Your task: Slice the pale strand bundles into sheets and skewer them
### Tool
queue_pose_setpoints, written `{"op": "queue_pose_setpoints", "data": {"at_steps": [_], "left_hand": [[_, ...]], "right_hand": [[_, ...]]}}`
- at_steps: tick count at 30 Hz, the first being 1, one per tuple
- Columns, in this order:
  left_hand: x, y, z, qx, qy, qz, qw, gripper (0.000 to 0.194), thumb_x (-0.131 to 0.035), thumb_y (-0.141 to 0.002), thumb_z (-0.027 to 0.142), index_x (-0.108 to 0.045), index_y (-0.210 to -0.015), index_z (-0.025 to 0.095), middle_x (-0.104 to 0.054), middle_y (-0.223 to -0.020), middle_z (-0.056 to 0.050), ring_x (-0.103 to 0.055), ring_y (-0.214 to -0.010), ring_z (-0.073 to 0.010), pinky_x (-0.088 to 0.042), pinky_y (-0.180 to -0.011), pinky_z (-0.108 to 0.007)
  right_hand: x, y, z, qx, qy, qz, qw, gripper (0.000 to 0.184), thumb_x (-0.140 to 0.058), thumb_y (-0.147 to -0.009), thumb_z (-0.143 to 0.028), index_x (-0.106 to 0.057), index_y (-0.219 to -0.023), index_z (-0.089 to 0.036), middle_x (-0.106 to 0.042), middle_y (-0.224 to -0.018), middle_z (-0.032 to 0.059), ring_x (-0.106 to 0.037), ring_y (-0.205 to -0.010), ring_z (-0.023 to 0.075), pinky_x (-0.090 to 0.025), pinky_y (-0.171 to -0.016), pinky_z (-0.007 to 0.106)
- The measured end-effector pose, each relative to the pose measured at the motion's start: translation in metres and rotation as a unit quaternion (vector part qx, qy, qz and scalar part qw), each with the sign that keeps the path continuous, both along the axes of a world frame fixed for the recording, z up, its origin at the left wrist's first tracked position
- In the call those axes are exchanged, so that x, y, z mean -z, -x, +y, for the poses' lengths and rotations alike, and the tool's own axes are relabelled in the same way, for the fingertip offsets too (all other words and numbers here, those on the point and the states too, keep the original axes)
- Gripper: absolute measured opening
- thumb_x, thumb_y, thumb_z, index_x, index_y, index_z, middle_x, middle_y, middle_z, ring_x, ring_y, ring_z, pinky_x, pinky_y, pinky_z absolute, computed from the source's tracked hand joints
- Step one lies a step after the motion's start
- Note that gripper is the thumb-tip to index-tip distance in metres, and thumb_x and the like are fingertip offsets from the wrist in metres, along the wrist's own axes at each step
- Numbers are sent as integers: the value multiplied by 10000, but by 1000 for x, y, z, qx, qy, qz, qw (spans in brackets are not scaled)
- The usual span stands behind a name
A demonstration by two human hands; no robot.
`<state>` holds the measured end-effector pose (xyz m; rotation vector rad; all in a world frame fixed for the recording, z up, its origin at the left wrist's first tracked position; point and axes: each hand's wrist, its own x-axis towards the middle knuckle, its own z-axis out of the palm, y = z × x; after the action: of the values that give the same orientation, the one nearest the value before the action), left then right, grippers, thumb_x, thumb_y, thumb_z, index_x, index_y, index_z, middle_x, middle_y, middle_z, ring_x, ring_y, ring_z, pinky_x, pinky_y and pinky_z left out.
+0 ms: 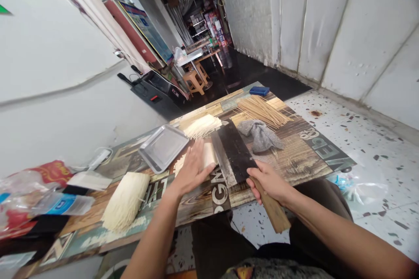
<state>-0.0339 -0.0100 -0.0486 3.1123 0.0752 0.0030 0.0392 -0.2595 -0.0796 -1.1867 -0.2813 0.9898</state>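
My right hand [266, 181] grips the wooden handle of a broad dark cleaver [234, 150], held with its blade beside a pale, smooth block [208, 154]. My left hand [194, 165] lies flat on the block's left side, fingers stretched out and thumb near the blade. Thin pale strips [178, 165] show partly from under this hand. Beyond the hand lies a pile of cut pale strips [202, 125]. To the left is a larger pale bundle of fine strands [127, 200]; I cannot tell what food it is.
A metal tray [163, 148] sits left of my left hand. A grey cloth [260, 135], wooden skewers [263, 111] and a blue box [259, 90] lie on the right of the wood-patterned table [294, 157]. Plastic packaging [62, 202] crowds the left end. Stools [194, 79] stand farther back.
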Motion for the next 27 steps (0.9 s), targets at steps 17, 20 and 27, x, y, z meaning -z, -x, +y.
{"op": "queue_pose_setpoints", "data": {"at_steps": [17, 20, 27], "left_hand": [[23, -4, -1, -39, -13, -37, 998, 616, -163, -981, 447, -128, -1500, 116, -178, -1557, -121, -108, -1443, -205, -120, -1179, -458], [25, -4, 0, -39, -4, -39, 998, 615, -165, -981, 452, -120, -1502, 129, -178, -1558, -118, -114, -1442, -207, -117, -1177, -463], [28, -5, 1, -36, -6, -54, 998, 601, -175, -981, 442, -109, -1506, 158, -200, -1554, -115, -134, -1439, -215, -135, -1173, -471]], "right_hand": [[-1, 4, 3, -7, 12, 11, 1000, 154, -481, -796, -310, -352, -776, -228, -502, -558, -85, -448, -337, 82, -404, -304, 201], [-2, 5, 4, -7, 16, 13, 1000, 156, -481, -792, -316, -353, -774, -229, -501, -561, -83, -448, -336, 85, -399, -300, 202], [-1, 7, 5, -3, 22, 26, 999, 184, -494, -778, -357, -360, -778, -230, -499, -553, -82, -436, -319, 84, -391, -301, 205]]}}
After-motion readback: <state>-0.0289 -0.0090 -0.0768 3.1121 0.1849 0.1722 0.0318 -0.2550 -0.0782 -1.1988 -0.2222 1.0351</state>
